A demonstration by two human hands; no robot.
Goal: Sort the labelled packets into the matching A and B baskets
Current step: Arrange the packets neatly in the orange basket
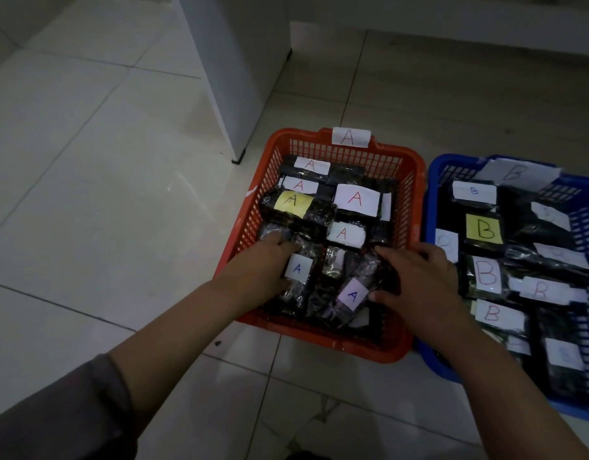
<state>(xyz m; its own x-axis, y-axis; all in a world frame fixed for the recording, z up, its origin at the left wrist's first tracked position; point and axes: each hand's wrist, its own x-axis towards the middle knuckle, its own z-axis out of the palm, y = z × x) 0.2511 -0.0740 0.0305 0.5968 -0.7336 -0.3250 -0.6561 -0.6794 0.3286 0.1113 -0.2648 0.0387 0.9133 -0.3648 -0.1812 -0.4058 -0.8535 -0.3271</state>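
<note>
Inside the red basket (415, 194), two dark packets are grasped: the blue-A packet (298, 270) by the curled left hand (263, 263), the purple-label packet (351, 295) between thumb and fingers of the right hand (415, 280). Just right of the right fingers, B packets (485, 230) are held in the blue basket (432, 180).

A pale tiled floor (87, 167) with dark grout lines fills most of the view, a white cabinet panel (226, 71) with a small dark foot stands on it at the upper middle, a low white ledge (452, 31) runs behind, and a tiny dark speck (217, 343) lies on one tile.
</note>
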